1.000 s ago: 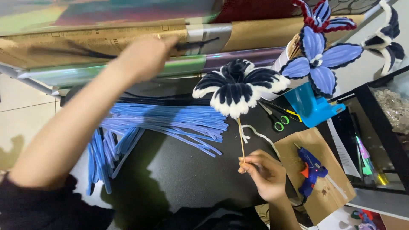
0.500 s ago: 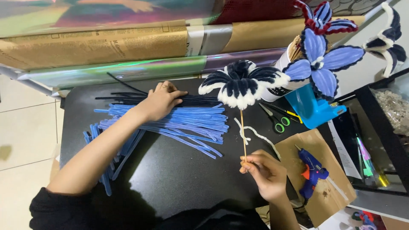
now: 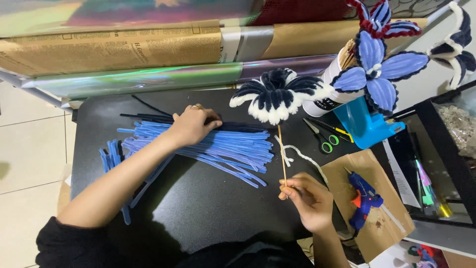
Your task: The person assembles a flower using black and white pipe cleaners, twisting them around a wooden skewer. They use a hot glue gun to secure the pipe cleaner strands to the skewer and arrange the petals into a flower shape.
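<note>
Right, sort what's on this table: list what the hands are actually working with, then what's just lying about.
In hand:
left hand on the blue pipe cleaners
right hand holding the stick of the navy-and-white flower

Lying about:
scissors
blue glue gun on cardboard
white pipe cleaner
rolled wrapping paper

Single head-worn view, looking steeply down onto a black table (image 3: 198, 218).

Aimed down and forward from above the table's near edge, toward the far edge where rolls of wrapping paper (image 3: 114, 49) lie. Close range: both forearms enter from the bottom of frame, left hand (image 3: 194, 124) mid-table, right hand (image 3: 308, 198) by the near right corner. Tiled floor visible past the left edge, shelving past the right. No second view, hence no overlap.
</note>
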